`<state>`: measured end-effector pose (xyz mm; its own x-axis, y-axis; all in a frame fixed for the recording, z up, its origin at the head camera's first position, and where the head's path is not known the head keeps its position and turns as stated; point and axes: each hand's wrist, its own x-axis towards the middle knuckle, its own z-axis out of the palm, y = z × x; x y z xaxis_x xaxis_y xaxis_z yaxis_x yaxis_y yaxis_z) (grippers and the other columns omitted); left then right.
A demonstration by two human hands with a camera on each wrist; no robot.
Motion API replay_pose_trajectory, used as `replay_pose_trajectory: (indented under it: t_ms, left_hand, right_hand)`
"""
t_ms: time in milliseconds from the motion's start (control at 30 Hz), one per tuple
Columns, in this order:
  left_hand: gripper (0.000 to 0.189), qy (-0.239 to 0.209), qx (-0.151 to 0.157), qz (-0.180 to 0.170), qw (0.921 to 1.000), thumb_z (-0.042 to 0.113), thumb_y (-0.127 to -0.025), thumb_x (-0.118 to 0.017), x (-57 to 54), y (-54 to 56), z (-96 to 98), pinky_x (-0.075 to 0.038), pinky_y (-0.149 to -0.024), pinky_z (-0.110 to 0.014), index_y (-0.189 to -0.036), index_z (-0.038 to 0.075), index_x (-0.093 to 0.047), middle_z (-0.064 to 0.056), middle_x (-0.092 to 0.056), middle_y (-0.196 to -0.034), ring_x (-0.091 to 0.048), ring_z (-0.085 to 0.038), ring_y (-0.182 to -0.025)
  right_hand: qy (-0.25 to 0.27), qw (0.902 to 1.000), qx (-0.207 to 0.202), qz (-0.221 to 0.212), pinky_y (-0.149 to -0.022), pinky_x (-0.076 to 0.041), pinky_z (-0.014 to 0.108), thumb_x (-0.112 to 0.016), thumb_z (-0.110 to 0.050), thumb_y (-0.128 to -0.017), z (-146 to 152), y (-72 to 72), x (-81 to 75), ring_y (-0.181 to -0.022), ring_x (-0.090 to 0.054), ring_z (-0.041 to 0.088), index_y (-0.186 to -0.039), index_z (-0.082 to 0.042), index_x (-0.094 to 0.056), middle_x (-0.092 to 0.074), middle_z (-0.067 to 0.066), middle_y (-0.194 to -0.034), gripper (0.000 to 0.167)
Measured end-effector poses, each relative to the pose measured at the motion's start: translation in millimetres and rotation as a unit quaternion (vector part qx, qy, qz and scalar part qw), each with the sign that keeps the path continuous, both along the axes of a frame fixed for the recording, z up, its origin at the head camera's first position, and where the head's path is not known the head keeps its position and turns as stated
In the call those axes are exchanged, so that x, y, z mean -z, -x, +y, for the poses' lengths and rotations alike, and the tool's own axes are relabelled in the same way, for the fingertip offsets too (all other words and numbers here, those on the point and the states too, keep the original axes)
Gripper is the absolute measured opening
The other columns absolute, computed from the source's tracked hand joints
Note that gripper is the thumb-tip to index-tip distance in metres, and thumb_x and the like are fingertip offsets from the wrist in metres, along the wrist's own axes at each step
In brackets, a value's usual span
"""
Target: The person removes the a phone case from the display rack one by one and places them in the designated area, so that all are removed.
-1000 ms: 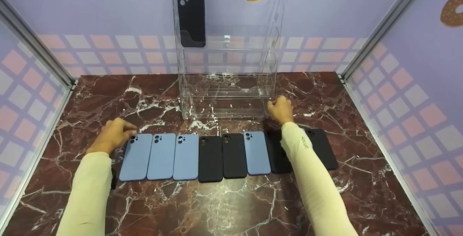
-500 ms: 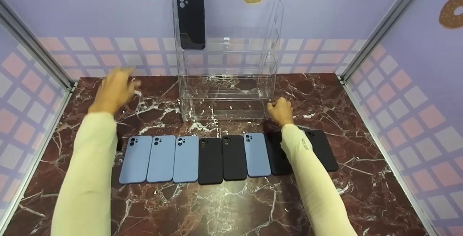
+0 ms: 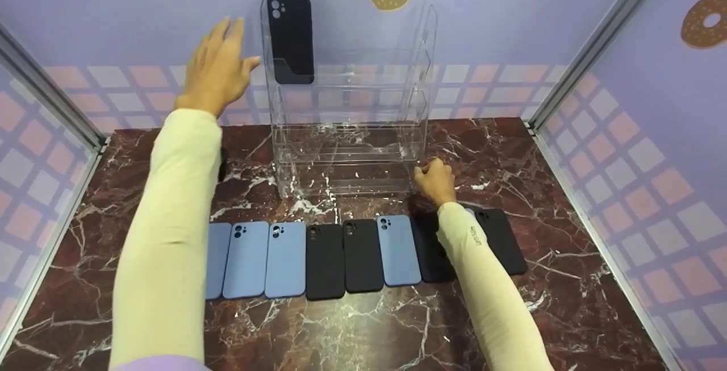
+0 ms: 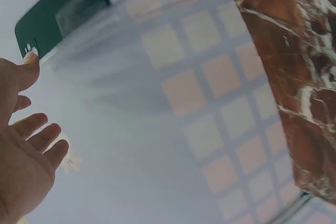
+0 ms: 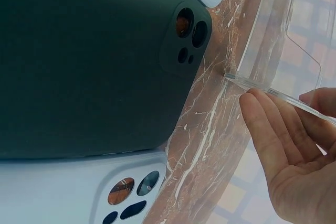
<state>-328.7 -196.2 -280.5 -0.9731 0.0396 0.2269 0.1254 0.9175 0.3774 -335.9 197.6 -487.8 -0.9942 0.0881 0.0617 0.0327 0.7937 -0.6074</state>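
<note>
A clear tiered display rack point(image 3: 352, 127) stands at the back of the table. In its top tier, at the left end, leans a black phone case point(image 3: 291, 36) with camera cutouts. My left hand point(image 3: 218, 70) is raised beside the rack's upper left side, fingers spread, holding nothing; in the left wrist view its thumb overlaps the corner of that case point(image 4: 47, 19). Low at the rack's right side, my right hand point(image 3: 436, 180) pinches the clear side panel point(image 5: 283, 96) between thumb and fingers.
A row of blue phone cases point(image 3: 246, 260) and black phone cases point(image 3: 325, 263) lies flat on the marbled table point(image 3: 363, 337) in front of the rack. My sleeves cover parts of both ends. Patterned walls point(image 3: 488, 30) enclose the back and sides.
My left hand has risen from the leftmost blue case, up and to the right, to the rack's upper left side. The right hand stays at the rack; the view shifts slightly.
</note>
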Motion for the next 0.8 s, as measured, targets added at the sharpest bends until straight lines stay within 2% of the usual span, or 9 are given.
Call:
replay_pose_trajectory:
  t_ms: [133,300,433,600,800]
  left_hand:
    - [0.069,0.023,0.009,0.015,0.9996,0.028,-0.108,-0.046,-6.4,14.1,14.1,-0.006,-0.123,-0.051,-0.161,0.003,-0.009,-0.021,-0.005,-0.167,-0.009,-0.041,-0.153]
    - [0.07,0.033,0.012,0.016,0.9993,0.03,-0.109,-0.044,-11.9,30.0,26.5,-0.004,-0.124,-0.048,-0.162,0.004,-0.006,-0.02,-0.003,-0.168,-0.006,-0.039,-0.154]
    - [0.071,0.037,0.014,0.017,0.9991,0.032,-0.109,-0.044,-13.7,35.3,34.4,-0.006,-0.124,-0.048,-0.162,0.004,-0.005,-0.02,-0.002,-0.168,-0.008,-0.038,-0.154]
    - [0.071,0.046,0.013,0.024,0.9986,0.032,-0.109,-0.044,-16.3,39.6,42.2,-0.008,-0.124,-0.049,-0.162,0.004,-0.006,-0.019,-0.001,-0.168,-0.008,-0.038,-0.154]
    - [0.066,0.065,0.001,-0.001,0.9979,0.028,-0.111,-0.034,-26.1,45.0,44.2,0.003,-0.124,-0.047,-0.161,0.003,0.0,-0.02,0.005,-0.168,-0.001,-0.038,-0.154]
  right_hand:
    - [0.003,0.9999,-0.004,0.013,-0.091,-0.051,0.055,-0.065,-0.02,-0.093,-0.6,0.6,1.8,-0.095,-0.07,0.043,-0.085,0.0,-0.079,-0.075,0.022,-0.097,0.026]
    - [0.002,0.9995,-0.014,0.028,-0.087,-0.052,0.055,-0.064,-0.018,-0.091,-0.2,0.8,2.7,-0.086,-0.069,0.039,-0.076,0.0,-0.077,-0.075,0.02,-0.089,0.027]
    - [0.005,0.9994,-0.013,0.031,-0.086,-0.053,0.055,-0.064,-0.018,-0.091,-0.6,-4.8,2.3,-0.083,-0.069,0.038,-0.075,-0.001,-0.077,-0.075,0.019,-0.087,0.027]
    - [0.007,0.9995,-0.009,0.029,-0.088,-0.052,0.056,-0.065,-0.018,-0.092,-1.5,-10.7,2.6,-0.09,-0.071,0.041,-0.083,-0.001,-0.08,-0.076,0.019,-0.092,0.024]
    - [0.016,0.9994,-0.013,0.027,-0.089,-0.051,0.056,-0.066,-0.018,-0.092,-6.1,-16.1,2.5,-0.09,-0.071,0.04,-0.084,-0.001,-0.08,-0.076,0.019,-0.093,0.024]
